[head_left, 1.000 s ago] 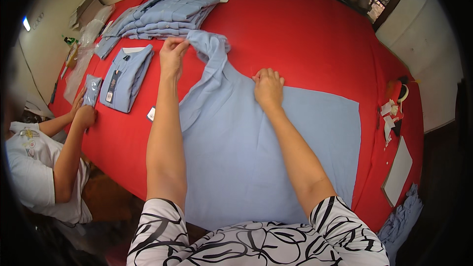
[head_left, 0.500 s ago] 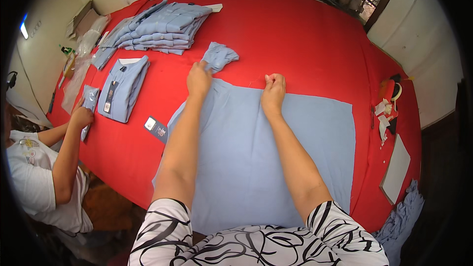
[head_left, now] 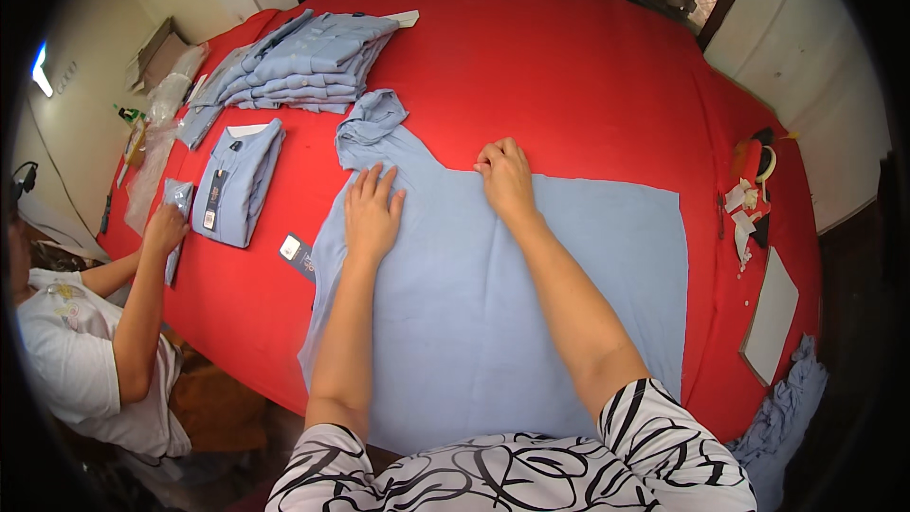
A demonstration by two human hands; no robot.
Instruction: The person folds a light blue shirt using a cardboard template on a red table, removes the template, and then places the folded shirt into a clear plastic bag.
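Observation:
A light blue shirt [head_left: 427, 322] is spread flat in front of me, its sleeve [head_left: 374, 128] lying crumpled beyond its far left part. My left hand [head_left: 373, 216] rests palm down on the shirt near that sleeve, fingers extended. At the far edge of the cloth, my right hand [head_left: 505, 180] has its fingers bent and closed on the fabric; the fingertips are partly hidden. A dark hang tag [head_left: 298, 254] pokes out to the left of the shirt.
The table has a red cloth [head_left: 569, 76]. At the back left stands a stack of folded blue shirts [head_left: 308, 57]; a tagged folded shirt [head_left: 237, 185] lies nearer. A co-worker's hand [head_left: 169, 226] holds a plastic-wrapped packet. Tape [head_left: 768, 163], scraps and a white board [head_left: 770, 318] lie right.
My left hand has let go of the sleeve and come down flat on the shirt. The sleeve now lies farther left. My right hand has shifted slightly left along the far edge.

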